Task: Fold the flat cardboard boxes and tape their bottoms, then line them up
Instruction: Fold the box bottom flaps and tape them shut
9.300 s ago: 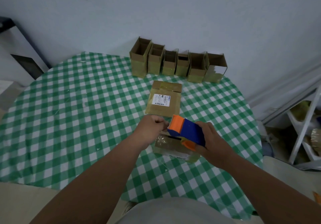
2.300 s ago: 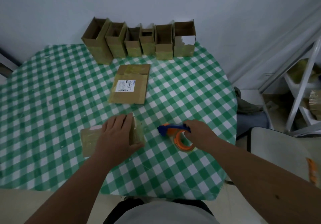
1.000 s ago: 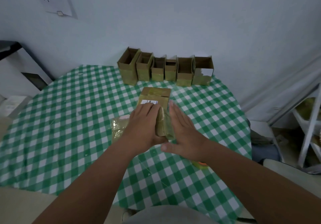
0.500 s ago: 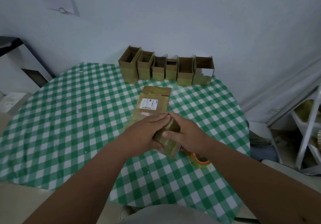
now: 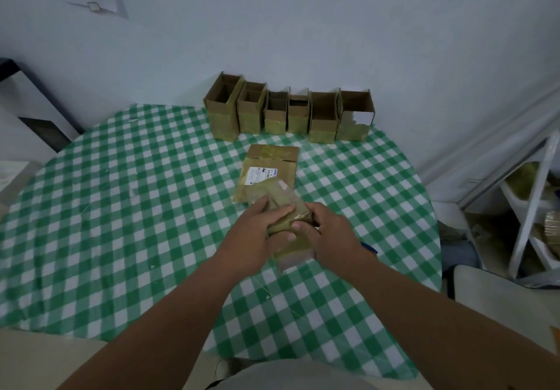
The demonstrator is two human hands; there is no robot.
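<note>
1. A taped cardboard box is held above the middle of the table, lifted off the green-checked cloth, between both hands.
2. The box is gripped by the left hand from its left side, fingers curled over the top face; the right hand is curled round its right side, with the thumb pressed on the taped face.
3. A flat cardboard box with a white label is seen lying just beyond the held box, partly covered by it in the view.
4. Six folded boxes are lined up at the far edge of the table, against the wall, open tops up, touching or nearly touching one another.
5. Open cloth is left to the left of the hands and between the flat box and the row; the table's right edge is near the right forearm.
6. A blue tip of the tape dispenser is visible just beside the right wrist; the rest is hidden.
7. Compared with half a second ago, the box is held higher and turned with its long side pointing away, and the dispenser's orange reel is now covered by the right arm.
</note>
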